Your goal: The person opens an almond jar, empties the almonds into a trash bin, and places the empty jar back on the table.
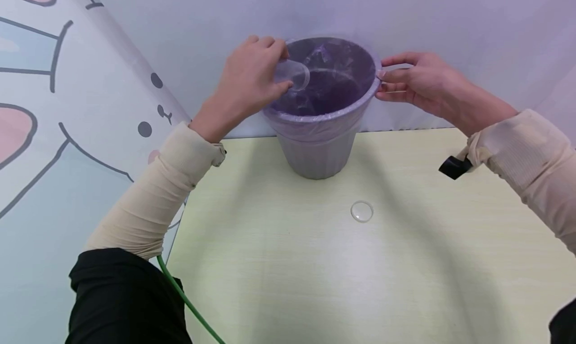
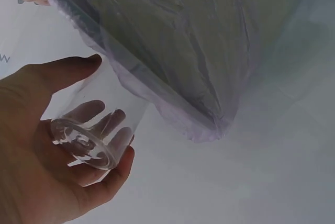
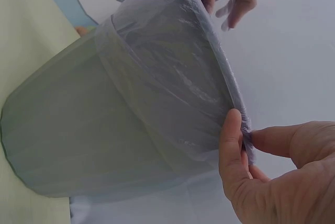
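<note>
My left hand grips a clear plastic cup at the left rim of a lined trash bin. The cup is tilted, its mouth toward the bin's opening; in the left wrist view, its round base faces the camera between curled fingers. On the opposite side, my right hand pinches the bin's rim, with thumb and fingers on either side of the folded-over liner. The bin stands upright near the back edge of the table. A translucent purple bag lines it and overlaps the rim.
In front of the bin, a small clear round disc or ring lies on the pale wooden table. Wall fabric with cartoon drawings borders the left side. A green cable runs beside the left arm. A black tab hangs from the right cuff.
</note>
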The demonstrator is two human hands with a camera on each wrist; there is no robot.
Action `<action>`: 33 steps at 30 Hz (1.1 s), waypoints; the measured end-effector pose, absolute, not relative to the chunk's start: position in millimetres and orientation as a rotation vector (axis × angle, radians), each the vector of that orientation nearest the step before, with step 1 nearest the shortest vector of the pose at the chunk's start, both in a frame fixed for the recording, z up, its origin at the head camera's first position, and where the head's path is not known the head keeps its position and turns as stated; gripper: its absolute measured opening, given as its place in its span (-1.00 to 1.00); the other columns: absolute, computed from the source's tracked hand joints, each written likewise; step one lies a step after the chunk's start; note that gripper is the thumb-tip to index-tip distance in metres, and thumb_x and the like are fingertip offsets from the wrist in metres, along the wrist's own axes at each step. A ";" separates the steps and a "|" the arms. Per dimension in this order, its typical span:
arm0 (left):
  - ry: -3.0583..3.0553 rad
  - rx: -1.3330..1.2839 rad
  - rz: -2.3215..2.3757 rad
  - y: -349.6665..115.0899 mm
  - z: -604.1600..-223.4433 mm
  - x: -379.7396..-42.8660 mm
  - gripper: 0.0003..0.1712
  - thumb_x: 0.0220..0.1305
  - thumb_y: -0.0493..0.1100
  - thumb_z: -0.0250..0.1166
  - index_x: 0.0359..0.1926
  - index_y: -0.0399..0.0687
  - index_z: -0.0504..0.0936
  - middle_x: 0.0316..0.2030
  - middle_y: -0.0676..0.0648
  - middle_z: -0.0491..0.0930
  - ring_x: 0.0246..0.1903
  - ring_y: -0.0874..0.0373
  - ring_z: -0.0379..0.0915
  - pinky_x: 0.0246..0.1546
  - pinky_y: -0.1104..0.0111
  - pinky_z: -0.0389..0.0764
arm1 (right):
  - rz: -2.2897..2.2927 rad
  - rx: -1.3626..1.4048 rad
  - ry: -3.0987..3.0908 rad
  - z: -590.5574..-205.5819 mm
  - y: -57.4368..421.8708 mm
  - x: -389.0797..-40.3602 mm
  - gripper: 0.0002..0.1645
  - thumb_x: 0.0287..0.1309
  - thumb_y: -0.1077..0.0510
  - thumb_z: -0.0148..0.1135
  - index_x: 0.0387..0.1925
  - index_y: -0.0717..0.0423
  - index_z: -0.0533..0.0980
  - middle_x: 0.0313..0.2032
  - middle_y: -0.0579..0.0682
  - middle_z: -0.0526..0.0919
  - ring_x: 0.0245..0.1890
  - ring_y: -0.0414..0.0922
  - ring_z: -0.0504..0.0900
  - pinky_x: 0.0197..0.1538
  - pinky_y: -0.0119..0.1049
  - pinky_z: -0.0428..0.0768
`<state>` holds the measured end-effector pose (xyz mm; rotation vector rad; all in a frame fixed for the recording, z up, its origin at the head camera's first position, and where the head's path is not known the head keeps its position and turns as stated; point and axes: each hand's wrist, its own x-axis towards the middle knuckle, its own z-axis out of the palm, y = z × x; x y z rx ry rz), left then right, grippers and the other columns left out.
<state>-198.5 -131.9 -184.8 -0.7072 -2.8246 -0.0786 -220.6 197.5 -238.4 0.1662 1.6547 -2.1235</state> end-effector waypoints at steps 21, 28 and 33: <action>-2.968 -0.826 -0.216 -125.5 -179.0 -201.7 -0.45 0.29 0.07 0.48 0.21 -0.06 0.67 0.21 -0.08 0.67 0.26 -0.06 0.53 0.36 0.08 0.45 | -2.108 0.156 1.669 -239.0 196.9 -222.7 -0.36 0.31 0.31 0.36 0.34 0.05 0.32 -0.13 0.06 0.71 -0.25 -0.02 0.76 -0.15 -0.23 0.79; -3.076 -0.804 -0.311 -114.7 -169.8 -206.6 -0.43 0.36 0.16 0.38 0.28 0.03 0.64 0.28 0.03 0.63 0.29 0.09 0.52 0.37 0.19 0.46 | -2.120 0.151 1.657 -239.4 201.2 -222.1 -0.37 0.31 0.31 0.35 0.33 0.06 0.32 -0.14 0.07 0.71 -0.24 -0.02 0.75 -0.16 -0.24 0.79; -3.121 -0.791 -0.326 -108.9 -169.4 -210.9 -0.42 0.38 0.19 0.33 0.26 -0.03 0.63 0.27 -0.01 0.63 0.29 0.07 0.51 0.37 0.20 0.45 | -2.125 0.152 1.649 -239.9 202.5 -221.0 -0.39 0.31 0.31 0.36 0.31 0.06 0.35 -0.13 0.07 0.70 -0.23 -0.02 0.75 -0.15 -0.23 0.79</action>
